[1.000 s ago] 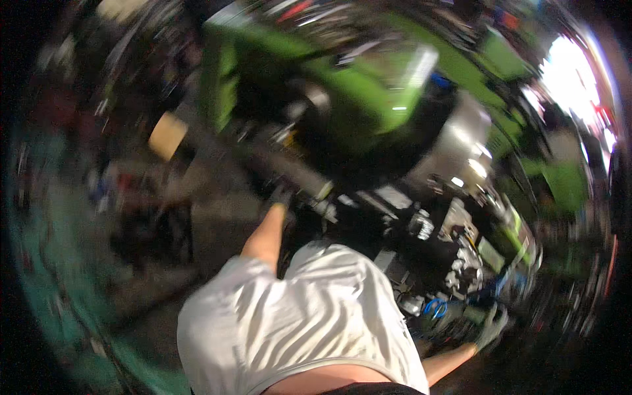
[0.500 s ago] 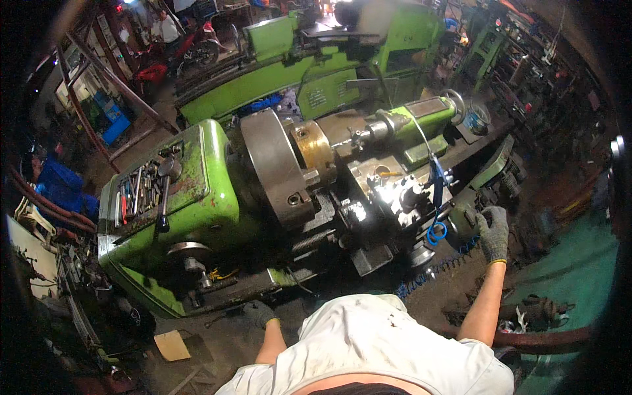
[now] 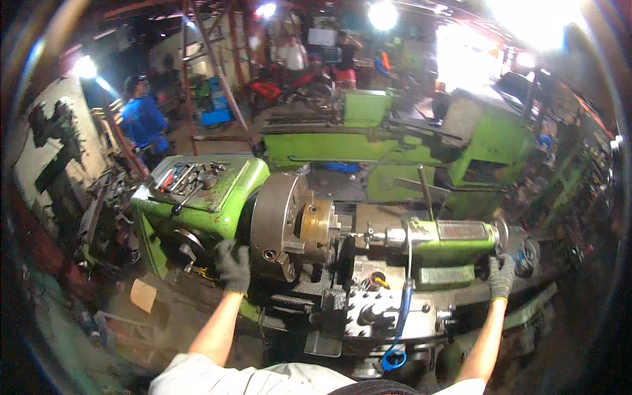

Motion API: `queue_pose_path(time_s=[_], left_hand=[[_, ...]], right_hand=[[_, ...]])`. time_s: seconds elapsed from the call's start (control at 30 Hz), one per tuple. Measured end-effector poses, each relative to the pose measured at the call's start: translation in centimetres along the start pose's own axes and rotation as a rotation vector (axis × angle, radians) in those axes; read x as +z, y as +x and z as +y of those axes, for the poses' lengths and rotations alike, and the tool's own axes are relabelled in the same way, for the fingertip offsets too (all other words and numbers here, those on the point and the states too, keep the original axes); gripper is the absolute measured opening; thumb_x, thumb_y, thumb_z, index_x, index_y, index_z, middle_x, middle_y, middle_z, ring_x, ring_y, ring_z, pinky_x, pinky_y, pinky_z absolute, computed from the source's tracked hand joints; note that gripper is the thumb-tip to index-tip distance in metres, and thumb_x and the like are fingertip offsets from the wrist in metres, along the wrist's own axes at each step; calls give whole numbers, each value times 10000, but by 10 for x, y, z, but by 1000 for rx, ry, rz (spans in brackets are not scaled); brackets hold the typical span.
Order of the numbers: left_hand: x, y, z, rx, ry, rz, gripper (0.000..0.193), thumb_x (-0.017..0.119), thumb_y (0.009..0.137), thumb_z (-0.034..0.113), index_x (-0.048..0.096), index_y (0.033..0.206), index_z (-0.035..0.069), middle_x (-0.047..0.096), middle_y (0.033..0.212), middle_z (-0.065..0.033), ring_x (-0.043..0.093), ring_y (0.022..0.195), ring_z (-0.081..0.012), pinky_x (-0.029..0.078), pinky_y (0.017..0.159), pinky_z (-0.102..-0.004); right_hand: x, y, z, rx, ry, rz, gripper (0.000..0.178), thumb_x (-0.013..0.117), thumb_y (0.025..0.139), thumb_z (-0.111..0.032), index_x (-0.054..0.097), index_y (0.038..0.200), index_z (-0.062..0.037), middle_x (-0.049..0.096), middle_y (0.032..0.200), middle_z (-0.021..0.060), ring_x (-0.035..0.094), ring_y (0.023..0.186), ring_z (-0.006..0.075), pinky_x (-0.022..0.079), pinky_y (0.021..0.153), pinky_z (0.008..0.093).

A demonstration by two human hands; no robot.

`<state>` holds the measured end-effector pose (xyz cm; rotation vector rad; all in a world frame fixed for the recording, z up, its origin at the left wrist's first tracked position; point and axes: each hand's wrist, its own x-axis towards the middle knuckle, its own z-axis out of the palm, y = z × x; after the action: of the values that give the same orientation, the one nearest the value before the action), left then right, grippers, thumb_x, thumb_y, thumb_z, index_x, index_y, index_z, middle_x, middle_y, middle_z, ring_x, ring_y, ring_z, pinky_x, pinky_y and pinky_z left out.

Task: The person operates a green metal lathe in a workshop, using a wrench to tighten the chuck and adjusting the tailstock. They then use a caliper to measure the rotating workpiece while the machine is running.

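Note:
A green metal lathe lies across in front of me. Its large steel chuck [image 3: 273,220] grips a brass-coloured ring [image 3: 316,226]. My left hand [image 3: 234,266], in a grey knit glove, is raised before the green headstock [image 3: 224,191], just left of the chuck; motion smears its fingers. At the right end, my gloved right hand [image 3: 501,278] has its fingers curled at the lower rim of the tailstock handwheel [image 3: 502,232]. Between my arms is the tool post [image 3: 372,315] on the carriage, with a blue air gun [image 3: 403,313] hanging beside it.
Wrenches and small tools [image 3: 187,178] lie on the headstock top. An upright lever [image 3: 425,191] rises by the tailstock [image 3: 447,230]. Another green machine [image 3: 355,146] stands behind. A person in blue [image 3: 143,122] stands at the far left; others are farther back. Cardboard [image 3: 143,295] lies lower left.
The view has tipped up and shows more of the workshop. My left hand has risen from low beside my body to the headstock. My right hand has moved from beside the carriage to the tailstock handwheel.

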<state>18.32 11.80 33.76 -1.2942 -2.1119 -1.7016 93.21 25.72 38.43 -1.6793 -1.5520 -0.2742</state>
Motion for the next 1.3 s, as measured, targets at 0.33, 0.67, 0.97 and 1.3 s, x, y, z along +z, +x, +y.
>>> queue_pose_path(time_s=[0.33, 0.67, 0.97, 1.3], left_hand=[[114, 113, 164, 107, 791, -500, 893, 685, 837, 659, 449, 1504, 115, 495, 1466, -227, 491, 1356, -423, 433, 1113, -539], [137, 125, 132, 30, 854, -459, 977, 727, 817, 633, 385, 1589, 140, 426, 1559, -254, 514, 1353, -471, 445, 1116, -543], [132, 122, 140, 1, 906, -440, 948, 658, 840, 676, 389, 1576, 142, 473, 1513, -264, 545, 1317, -468, 456, 1086, -549], [122, 119, 145, 53, 823, -417, 854, 645, 850, 611, 414, 1534, 156, 509, 1422, -247, 546, 1282, -446, 378, 1089, -612]], right_hand=[[101, 131, 184, 468, -355, -275, 784, 580, 943, -646, 598, 1397, -7, 581, 1377, 361, 578, 1276, 494, 462, 1057, 543], [148, 122, 236, 288, -286, -61, 468, 602, 998, -372, 629, 1300, -17, 683, 1237, 298, 643, 1139, 500, 496, 960, 529], [150, 125, 214, 337, -57, -161, 617, 562, 1025, -498, 610, 1264, 69, 668, 1196, 354, 639, 1110, 518, 493, 940, 538], [131, 0, 168, 63, -122, 279, 634, 550, 1048, -482, 571, 1362, 67, 609, 1358, 316, 564, 1253, 469, 444, 1055, 497]])
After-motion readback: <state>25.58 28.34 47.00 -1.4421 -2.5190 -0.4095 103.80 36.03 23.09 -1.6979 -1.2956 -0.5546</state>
